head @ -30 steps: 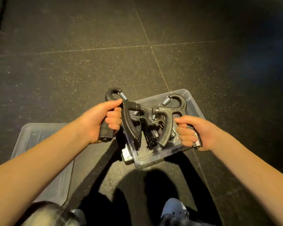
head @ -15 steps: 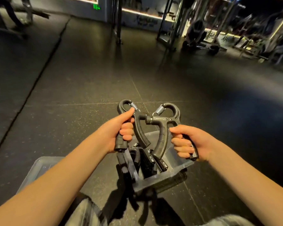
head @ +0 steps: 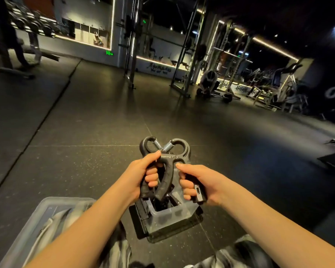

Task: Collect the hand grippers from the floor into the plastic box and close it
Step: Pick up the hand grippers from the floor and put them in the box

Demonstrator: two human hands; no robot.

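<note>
Since the head cam is the only view, everything here comes from it. L hand (head: 141,175) & R hand (head: 199,182) are both raised in front of the person, each w/ one black hand gripper, right above the plastic box (head: 170,215).

L hand's fingers are curled tight round one handle of the left gripper (head: 146,147), thumb laid up toward its spring. The other handle isn't in the fist, so it's held, not squeezed. R hand is wrapped the same way round the outer handle of the right gripper (head: 182,149), the one w/ the small counter window, thumb on top. Its curved inner handle hangs free between the two hands. The tops of the two overlap, springs crossing, prob touching.

The box sits open on the dark floor (head: 85,151) just below the hands, between the person's knees. More dark grippers (head: 162,204) lie in it; can't tell how many. One black piece sits at the box's left wall; in or out, can't tell. The clear lid (head: 46,209) lies on the floor to the left, partly under the L forearm, apart from the box. Bkgd: racks & a person (head: 209,80) crouched by a barbell, well away.

Step in hand, as I judge it: these two are abt to go in, so collecting is well along & closing hasn't begun. Next move needs both lowered into the box & let go, lying low enough that nothing pokes over the rim, else the lid won't seat. After that, the lid.
</note>
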